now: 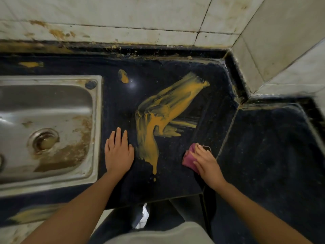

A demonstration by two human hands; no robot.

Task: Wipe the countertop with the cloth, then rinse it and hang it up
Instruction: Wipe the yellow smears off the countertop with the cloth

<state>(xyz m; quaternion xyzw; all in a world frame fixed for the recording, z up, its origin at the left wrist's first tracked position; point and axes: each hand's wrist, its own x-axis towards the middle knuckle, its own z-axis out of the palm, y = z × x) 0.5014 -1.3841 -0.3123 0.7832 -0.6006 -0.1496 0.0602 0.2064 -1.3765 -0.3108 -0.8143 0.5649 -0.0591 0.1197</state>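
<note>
Pink cloth lies under my right hand, fingers flat upon it; my left hand rests spread on the dark countertop, beside the yellow smear.

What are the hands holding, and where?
The right hand presses the small pink cloth from on top, fingers over its right side. The left hand lies flat on the dark countertop, holding nothing.
</note>
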